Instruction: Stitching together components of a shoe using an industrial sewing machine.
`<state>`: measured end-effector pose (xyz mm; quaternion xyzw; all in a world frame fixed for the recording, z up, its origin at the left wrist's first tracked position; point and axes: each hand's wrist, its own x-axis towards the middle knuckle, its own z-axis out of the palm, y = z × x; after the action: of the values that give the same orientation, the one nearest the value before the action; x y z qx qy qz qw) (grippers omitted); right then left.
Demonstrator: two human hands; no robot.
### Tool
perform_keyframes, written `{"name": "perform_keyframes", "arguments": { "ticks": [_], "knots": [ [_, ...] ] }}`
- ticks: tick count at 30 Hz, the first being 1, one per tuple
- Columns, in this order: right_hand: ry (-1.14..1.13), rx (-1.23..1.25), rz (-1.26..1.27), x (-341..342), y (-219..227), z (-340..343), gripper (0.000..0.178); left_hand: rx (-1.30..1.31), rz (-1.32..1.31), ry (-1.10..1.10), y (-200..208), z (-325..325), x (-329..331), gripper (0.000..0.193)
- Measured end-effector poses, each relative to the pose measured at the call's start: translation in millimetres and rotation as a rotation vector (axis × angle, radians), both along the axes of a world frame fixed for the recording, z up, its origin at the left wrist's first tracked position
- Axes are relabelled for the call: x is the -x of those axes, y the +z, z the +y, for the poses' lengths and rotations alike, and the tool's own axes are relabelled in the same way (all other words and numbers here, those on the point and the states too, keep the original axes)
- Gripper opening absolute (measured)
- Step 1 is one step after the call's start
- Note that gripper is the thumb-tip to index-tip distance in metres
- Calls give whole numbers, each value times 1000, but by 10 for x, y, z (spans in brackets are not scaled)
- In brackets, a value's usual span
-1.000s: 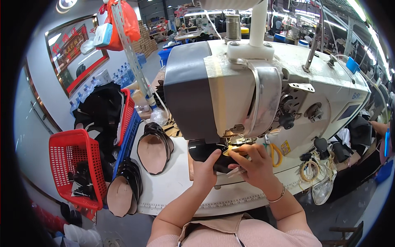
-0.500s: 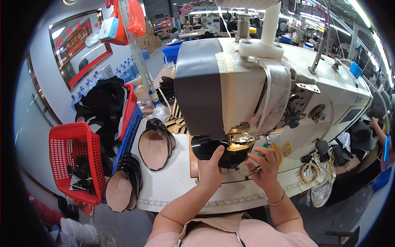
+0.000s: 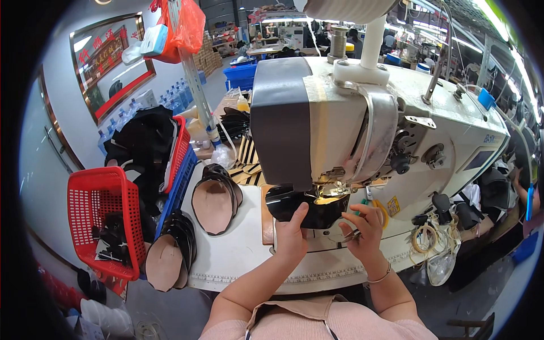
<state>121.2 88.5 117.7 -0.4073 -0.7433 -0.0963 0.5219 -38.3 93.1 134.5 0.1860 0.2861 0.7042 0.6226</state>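
Observation:
Under the needle area of a white and grey sewing machine [image 3: 283, 124] lies a glossy black shoe-upper piece [image 3: 326, 215], partly lit yellow by the machine's lamp. My left hand [image 3: 292, 235] has its thumb on top of the piece; its other fingers are hidden. Just to the right of the piece, my right hand [image 3: 365, 229] is curled, with a slim metal tool [image 3: 348, 238] held in its fingers; its kind is unclear. Two nested stacks of black glossy pieces with pale pink linings, an upper stack [image 3: 214, 207] and a lower stack [image 3: 164, 262], stand to the left.
A red basket [image 3: 133, 226] with black scraps is at the left, beside a blue crate [image 3: 175, 195]. Orange-handled scissors [image 3: 382, 212] lie behind my right hand. Tape rolls [image 3: 425, 238] hang at the table's right. A printed ruler strip [image 3: 317, 277] follows the front edge.
The black piece has shifted slightly under the machine, and its yellow-lit patch looks smaller. Both hands stay nearly in place. The view has moved a little.

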Motion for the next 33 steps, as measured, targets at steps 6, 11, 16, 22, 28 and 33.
{"name": "perform_keyframes", "arguments": {
  "ticks": [6,11,16,22,28,33],
  "knots": [
    [73,-38,174,-24,-3,123,16,-43,-20,-222,-179,134,309,36],
    [241,333,785,12,-70,303,18,-125,179,-178,-209,-71,245,41],
    [276,346,691,7,38,411,12,-147,167,-104,-199,-115,148,42],
    [265,525,726,-10,119,426,11,-167,187,-143,-229,-90,167,42],
    [421,413,681,0,213,278,12,-174,161,-142,-269,-136,115,41],
    [214,-62,-88,64,320,241,31,-184,31,-131,-354,-151,19,41]
  ]
}}
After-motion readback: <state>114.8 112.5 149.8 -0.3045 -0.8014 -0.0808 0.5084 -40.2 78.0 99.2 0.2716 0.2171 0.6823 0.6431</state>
